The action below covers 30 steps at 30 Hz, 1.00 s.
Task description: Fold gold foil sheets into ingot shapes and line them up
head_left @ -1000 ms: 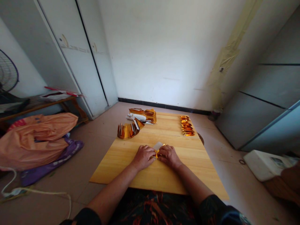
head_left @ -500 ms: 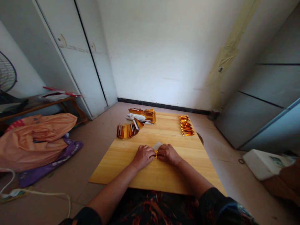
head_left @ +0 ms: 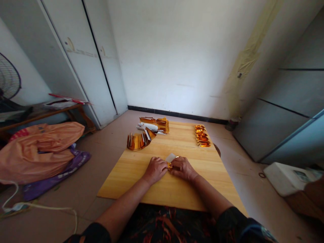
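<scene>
A small piece of gold foil paper (head_left: 170, 158) is held flat on the wooden table (head_left: 141, 168), near the middle of it and just in front of the person; its white back side is turned up at the far corner, and a gold edge is seen between the hands. The paper is pressed down from both sides, most likely so that a fold can be kept sharp and the sheet cannot slip on the smooth wood. The left hand (head_left: 156, 169) is laid on the left part of the paper with the fingers curled and closed on it; the right hand (head_left: 183, 167) is closed on the right part in the same way, and the two hands are almost touching each other; how much of the paper lies under them cannot be told.

Farther on the table, to the left, a curved bundle of gold sheets (head_left: 138, 140) is standing on its edges, within easy reach; behind it a flat stack of gold and white paper (head_left: 154, 124) is placed. On the far right side a row of folded gold pieces (head_left: 201, 135) is laid in a line, apart from the loose sheets. Beside the table, on the floor, an orange bag (head_left: 40, 150) is lying.
</scene>
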Tool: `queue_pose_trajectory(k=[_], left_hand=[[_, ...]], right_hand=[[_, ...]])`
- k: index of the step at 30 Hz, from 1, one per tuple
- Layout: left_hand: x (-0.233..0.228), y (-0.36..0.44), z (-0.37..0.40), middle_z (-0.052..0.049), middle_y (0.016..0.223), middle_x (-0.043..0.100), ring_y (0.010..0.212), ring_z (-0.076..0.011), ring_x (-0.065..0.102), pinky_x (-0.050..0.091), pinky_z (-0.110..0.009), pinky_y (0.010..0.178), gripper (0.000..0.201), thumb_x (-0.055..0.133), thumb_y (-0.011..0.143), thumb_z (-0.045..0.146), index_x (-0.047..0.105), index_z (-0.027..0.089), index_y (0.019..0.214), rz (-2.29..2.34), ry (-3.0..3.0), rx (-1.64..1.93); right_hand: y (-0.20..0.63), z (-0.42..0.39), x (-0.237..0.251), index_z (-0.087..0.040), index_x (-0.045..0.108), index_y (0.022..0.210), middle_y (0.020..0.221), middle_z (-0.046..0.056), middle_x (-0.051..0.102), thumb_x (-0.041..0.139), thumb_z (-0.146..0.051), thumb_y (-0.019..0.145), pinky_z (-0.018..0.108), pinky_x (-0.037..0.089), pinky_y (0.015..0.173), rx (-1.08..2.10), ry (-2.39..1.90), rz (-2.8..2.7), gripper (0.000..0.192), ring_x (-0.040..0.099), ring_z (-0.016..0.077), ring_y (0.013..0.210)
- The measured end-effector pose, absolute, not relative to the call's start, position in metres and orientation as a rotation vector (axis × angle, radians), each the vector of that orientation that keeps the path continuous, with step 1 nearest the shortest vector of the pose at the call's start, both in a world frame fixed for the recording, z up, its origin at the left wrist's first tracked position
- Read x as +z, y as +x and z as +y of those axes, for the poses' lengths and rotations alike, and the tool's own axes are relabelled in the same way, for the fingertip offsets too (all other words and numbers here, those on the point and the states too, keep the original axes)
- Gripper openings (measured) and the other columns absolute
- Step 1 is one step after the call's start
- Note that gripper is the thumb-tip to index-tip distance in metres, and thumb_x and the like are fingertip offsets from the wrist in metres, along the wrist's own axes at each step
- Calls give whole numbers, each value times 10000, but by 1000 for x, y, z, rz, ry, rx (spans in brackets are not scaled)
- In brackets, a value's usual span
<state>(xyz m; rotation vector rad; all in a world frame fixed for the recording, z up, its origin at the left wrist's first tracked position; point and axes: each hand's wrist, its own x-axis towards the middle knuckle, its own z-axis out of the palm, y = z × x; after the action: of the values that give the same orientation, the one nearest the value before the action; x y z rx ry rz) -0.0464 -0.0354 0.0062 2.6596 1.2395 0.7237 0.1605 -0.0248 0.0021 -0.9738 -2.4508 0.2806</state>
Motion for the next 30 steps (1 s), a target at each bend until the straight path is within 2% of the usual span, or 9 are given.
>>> queue_pose_trajectory(k=[3, 6, 13, 17, 22, 30], left_hand=[[4, -47, -35, -1, 865, 698, 866, -164, 573, 339, -334, 808, 82, 576, 829, 200, 637, 209, 774, 1229, 2686, 731], [3, -47, -34, 2, 855, 698, 857, -161, 575, 341, -332, 796, 96, 576, 830, 198, 627, 203, 750, 1236, 2690, 736], [1, -50, -35, -7, 899, 706, 864, -158, 582, 370, -327, 796, 125, 570, 819, 176, 648, 207, 726, 1192, 2699, 777], [-2, -54, -36, -8, 995, 705, 902, -164, 593, 393, -335, 818, 130, 564, 823, 172, 670, 218, 764, 1139, 2706, 801], [-1, -56, -36, -17, 971, 706, 895, -168, 603, 416, -333, 813, 137, 546, 832, 171, 667, 218, 789, 1112, 2712, 790], [1, -55, -39, -31, 964, 694, 923, -183, 597, 430, -338, 832, 126, 547, 804, 134, 621, 207, 876, 1200, 2663, 712]], right_hand=[[159, -30, 1, -240, 675, 868, 955, 28, 663, 588, -292, 858, 284, 359, 812, 262, -1004, -2417, 102, 554, 163, 898], [156, -32, -1, -232, 668, 852, 924, 23, 664, 545, -236, 888, 286, 339, 826, 218, -1050, -2409, 127, 544, 156, 889], [143, -37, -1, -196, 645, 786, 855, 38, 636, 520, -233, 899, 272, 309, 769, 106, -1324, -2325, 171, 517, 155, 844], [136, -38, 1, -193, 646, 761, 826, 32, 626, 532, -221, 878, 258, 312, 737, 152, -1464, -2234, 166, 523, 149, 813], [133, -33, -1, -191, 642, 730, 819, 24, 623, 575, -229, 835, 243, 319, 710, 234, -1566, -2160, 130, 531, 140, 784], [127, -32, 0, -184, 621, 706, 807, 26, 619, 559, -204, 814, 249, 297, 696, 184, -1704, -2150, 126, 530, 143, 790]])
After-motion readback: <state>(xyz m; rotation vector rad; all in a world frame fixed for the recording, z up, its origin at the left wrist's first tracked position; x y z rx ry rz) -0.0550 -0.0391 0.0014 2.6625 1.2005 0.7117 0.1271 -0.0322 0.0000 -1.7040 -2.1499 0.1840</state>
